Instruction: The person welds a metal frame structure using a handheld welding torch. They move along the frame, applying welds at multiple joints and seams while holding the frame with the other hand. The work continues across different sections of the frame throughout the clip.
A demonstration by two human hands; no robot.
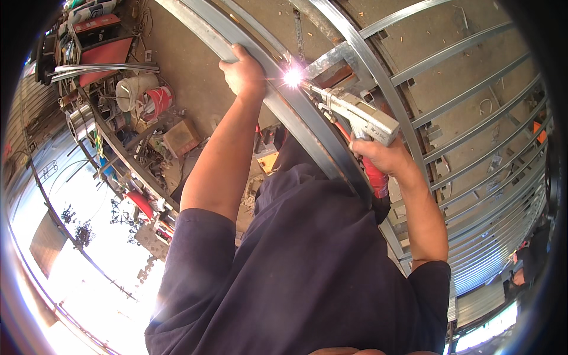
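Observation:
My left hand (244, 74) grips the outer edge of a long grey steel beam (305, 133), which runs diagonally from the top down toward my body. In my right hand (384, 157) is a welding gun (355, 112) with a grey body and a red lower part. Its thin neck points left at the beam's inner side. A glaring white-pink welding arc (293, 77) burns at the tip and throws sparks, hiding the joint itself. My left hand is a short way left of the arc, on the same beam.
Right of the gun stands a metal frame of many parallel bars (467, 103). On the left, a white bucket (131, 93), a cardboard box (181, 138) and a cluttered rack with a red panel (106, 58) stand on the floor. A yellow-and-black box (268, 160) sits below the beam.

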